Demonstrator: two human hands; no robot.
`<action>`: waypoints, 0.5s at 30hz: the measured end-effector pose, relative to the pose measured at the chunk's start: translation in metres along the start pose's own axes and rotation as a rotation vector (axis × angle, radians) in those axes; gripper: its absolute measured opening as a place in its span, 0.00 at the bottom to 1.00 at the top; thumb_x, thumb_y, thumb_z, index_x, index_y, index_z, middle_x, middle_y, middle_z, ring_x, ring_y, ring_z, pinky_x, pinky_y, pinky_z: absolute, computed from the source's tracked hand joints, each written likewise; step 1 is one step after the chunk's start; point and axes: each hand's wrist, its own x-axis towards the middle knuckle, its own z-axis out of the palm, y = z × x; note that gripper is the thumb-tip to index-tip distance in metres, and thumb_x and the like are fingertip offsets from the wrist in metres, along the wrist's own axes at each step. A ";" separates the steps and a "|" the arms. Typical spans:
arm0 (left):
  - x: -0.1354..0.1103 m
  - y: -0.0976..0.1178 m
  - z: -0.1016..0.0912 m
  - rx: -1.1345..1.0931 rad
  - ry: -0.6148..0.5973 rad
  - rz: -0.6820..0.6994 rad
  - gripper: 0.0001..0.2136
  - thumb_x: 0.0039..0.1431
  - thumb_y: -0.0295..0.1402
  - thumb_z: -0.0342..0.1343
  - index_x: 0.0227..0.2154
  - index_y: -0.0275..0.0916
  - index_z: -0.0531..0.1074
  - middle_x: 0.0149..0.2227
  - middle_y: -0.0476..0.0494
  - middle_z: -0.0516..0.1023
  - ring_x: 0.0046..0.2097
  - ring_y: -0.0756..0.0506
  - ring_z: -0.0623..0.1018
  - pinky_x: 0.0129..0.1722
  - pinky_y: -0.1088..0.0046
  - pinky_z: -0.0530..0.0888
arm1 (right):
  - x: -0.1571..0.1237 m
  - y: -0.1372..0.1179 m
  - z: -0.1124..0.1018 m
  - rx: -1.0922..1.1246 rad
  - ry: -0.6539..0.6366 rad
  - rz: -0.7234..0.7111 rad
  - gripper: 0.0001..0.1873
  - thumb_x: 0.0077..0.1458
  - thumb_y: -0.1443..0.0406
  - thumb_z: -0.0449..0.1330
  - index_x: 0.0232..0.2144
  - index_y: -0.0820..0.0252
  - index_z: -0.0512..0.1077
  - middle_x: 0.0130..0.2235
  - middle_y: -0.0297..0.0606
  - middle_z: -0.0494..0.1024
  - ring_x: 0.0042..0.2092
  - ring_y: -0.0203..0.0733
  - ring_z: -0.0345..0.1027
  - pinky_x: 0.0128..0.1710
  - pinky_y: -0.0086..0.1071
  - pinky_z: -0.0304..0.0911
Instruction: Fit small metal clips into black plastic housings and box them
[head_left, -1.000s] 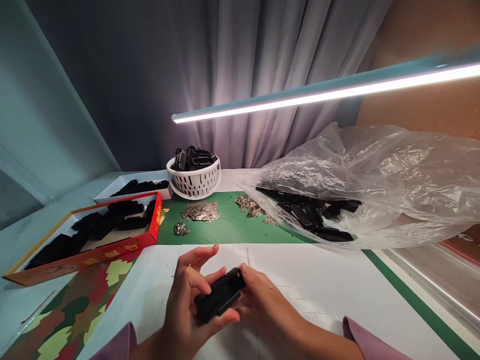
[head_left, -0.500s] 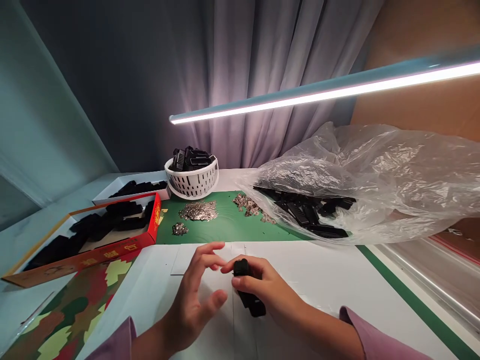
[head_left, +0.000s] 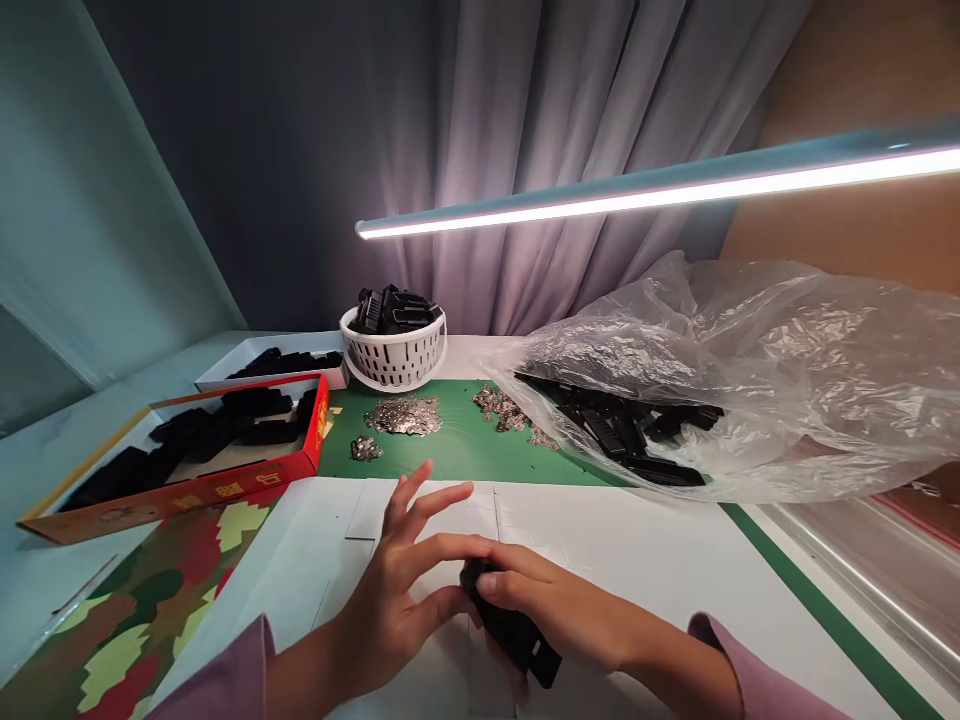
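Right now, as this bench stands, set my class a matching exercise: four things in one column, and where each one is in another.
Things:
1. Black rectangular part
2. Silvery metal pieces
3. Clear plastic bag
4. Red-rimmed box

Places:
A. On the green mat
B. Held in the right hand
C. Left of the mat
D. At the mat's right end, around black parts

Pairs: 1-B, 2-A, 3-D, 4-C

plastic part: black | mat: green | box: red | card: camouflage
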 end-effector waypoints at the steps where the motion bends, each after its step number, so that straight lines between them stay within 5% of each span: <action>1: 0.000 0.000 0.000 0.003 -0.004 -0.004 0.10 0.50 0.30 0.52 0.35 0.50 0.70 0.51 0.48 0.62 0.57 0.38 0.46 0.52 0.48 0.46 | 0.000 -0.001 -0.001 -0.013 -0.017 -0.010 0.21 0.51 0.66 0.41 0.46 0.72 0.57 0.16 0.28 0.60 0.16 0.27 0.53 0.15 0.19 0.48; 15: 0.000 -0.001 0.001 -0.039 -0.012 -0.037 0.08 0.49 0.35 0.52 0.33 0.49 0.71 0.50 0.45 0.64 0.57 0.38 0.47 0.52 0.50 0.48 | 0.001 0.007 -0.004 -0.030 -0.015 -0.051 0.18 0.52 0.62 0.43 0.43 0.67 0.59 0.23 0.31 0.62 0.19 0.25 0.54 0.17 0.19 0.47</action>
